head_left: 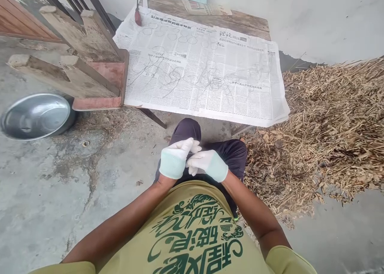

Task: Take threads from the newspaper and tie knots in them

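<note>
Both my hands wear white gloves with pale green cuffs and meet over my knees. My left hand (177,157) lies with its fingers stretched toward the right hand, touching it. My right hand (204,164) is curled with its fingers pressed against the left hand's fingers; whether anything is between them is hidden. In front of my knees a low wooden table (240,22) is covered by a spread newspaper (204,74) with several thin wire loops and strands (177,76) lying on it.
A metal basin (37,116) sits on the concrete floor at the left. An overturned wooden stool (75,62) lies beside the table. A heap of dry straw and husks (330,126) fills the right side. A small dark red tool (138,16) rests at the newspaper's far corner.
</note>
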The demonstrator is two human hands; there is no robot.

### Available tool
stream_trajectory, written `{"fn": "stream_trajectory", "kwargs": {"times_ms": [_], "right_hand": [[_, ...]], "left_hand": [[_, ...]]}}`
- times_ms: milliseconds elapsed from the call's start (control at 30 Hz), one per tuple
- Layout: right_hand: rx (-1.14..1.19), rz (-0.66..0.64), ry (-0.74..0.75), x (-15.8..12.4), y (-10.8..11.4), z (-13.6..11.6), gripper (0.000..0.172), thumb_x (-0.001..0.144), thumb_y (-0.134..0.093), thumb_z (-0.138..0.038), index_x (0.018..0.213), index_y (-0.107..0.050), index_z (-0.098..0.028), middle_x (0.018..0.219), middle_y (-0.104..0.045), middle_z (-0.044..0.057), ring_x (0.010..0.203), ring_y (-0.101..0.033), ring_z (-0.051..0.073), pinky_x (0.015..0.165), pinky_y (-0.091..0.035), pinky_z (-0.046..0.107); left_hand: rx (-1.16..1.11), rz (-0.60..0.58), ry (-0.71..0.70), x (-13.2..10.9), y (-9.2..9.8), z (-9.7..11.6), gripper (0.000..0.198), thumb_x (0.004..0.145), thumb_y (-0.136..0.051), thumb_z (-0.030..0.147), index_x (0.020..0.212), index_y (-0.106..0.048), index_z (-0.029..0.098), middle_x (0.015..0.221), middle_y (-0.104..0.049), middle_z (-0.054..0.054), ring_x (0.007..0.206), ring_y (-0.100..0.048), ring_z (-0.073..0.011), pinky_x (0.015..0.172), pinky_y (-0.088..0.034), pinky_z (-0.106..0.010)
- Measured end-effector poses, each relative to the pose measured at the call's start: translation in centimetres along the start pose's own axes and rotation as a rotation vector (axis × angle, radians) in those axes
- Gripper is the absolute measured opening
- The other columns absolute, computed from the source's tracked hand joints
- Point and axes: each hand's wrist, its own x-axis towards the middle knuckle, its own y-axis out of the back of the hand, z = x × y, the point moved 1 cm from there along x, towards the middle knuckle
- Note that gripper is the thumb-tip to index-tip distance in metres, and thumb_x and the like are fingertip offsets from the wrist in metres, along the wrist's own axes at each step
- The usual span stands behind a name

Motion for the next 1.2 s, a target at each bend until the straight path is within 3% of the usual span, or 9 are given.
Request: {"fn": "stream_trajectory", "kwargs": {"times_ms": [167,267,400,600,900,1067,1200], "right_hand": [[0.000,-0.024,-0.026,0.4,0.2,-0.1,0.022,0.073,-0.079,-0.034,0.065,-0.070,-0.016,0.060,-0.069,0.001,0.052,-0.061,0.012,0.058,-0.051,0.026],[0.002,-0.074,0.033,0.4,0.7,-0.2,0.027,0.071,-0.081,-0.039,0.081,-0.074,-0.015,0.068,-0.072,0.003,0.056,-0.064,0.014,0.060,-0.052,0.027],[-0.031,-0.075,0.148,-0.5,2.0,-0.5,0.041,0.076,-0.076,-0.048,0.097,-0.074,-0.012,0.079,-0.076,0.007,0.065,-0.069,0.017,0.067,-0.056,0.031],[-0.271,0.083,0.204,-1.7,3.3,-1.0,0.024,0.088,-0.062,-0.036,0.084,-0.073,-0.015,0.071,-0.073,0.004,0.064,-0.068,0.014,0.065,-0.054,0.026],[-0.422,0.179,0.129,-1.2,1.9,-1.1,0.019,0.086,-0.055,-0.014,0.072,-0.068,-0.017,0.061,-0.067,-0.002,0.058,-0.064,0.011,0.060,-0.049,0.020],[-0.652,0.199,0.273,-1.3,3.0,-1.8,0.026,0.090,-0.056,-0.019,0.066,-0.065,-0.019,0.064,-0.068,-0.001,0.064,-0.064,0.012,0.069,-0.047,0.023],[-0.681,0.235,0.296,-2.4,4.6,-4.6,0.027,0.091,-0.057,-0.022,0.064,-0.064,-0.020,0.067,-0.069,0.000,0.067,-0.065,0.014,0.072,-0.048,0.025]], "left_hand": [[-0.017,0.008,-0.014,-0.2,-0.1,0.0,0.049,0.082,-0.072,0.057,0.098,-0.079,0.012,0.087,-0.081,-0.012,0.069,-0.075,-0.0220,0.044,-0.052,-0.023],[-0.046,0.015,-0.074,0.3,-0.2,0.2,0.043,0.085,-0.071,0.053,0.093,-0.080,0.012,0.086,-0.081,-0.010,0.074,-0.076,-0.0214,0.065,-0.061,-0.029],[-0.091,0.028,-0.142,1.3,0.1,0.6,0.036,0.086,-0.071,0.049,0.088,-0.080,0.014,0.084,-0.081,-0.009,0.078,-0.076,-0.0204,0.086,-0.060,-0.033],[-0.116,0.020,-0.105,2.3,0.5,0.8,0.038,0.086,-0.072,0.050,0.089,-0.080,0.013,0.083,-0.081,-0.010,0.075,-0.077,-0.0211,0.084,-0.060,-0.033],[-0.085,-0.056,-0.004,3.1,1.0,-0.4,0.048,0.079,-0.076,0.058,0.096,-0.079,0.012,0.094,-0.082,-0.014,0.087,-0.078,-0.0263,0.087,-0.061,-0.036],[0.030,-0.147,-0.067,4.1,1.4,-0.8,0.063,0.083,-0.063,0.070,0.102,-0.077,0.011,0.101,-0.081,-0.017,0.095,-0.077,-0.0294,0.091,-0.061,-0.039],[0.019,-0.144,-0.087,4.8,2.2,-1.6,0.073,0.087,-0.050,0.076,0.105,-0.076,0.010,0.104,-0.080,-0.018,0.096,-0.077,-0.0296,0.091,-0.061,-0.041]]}}
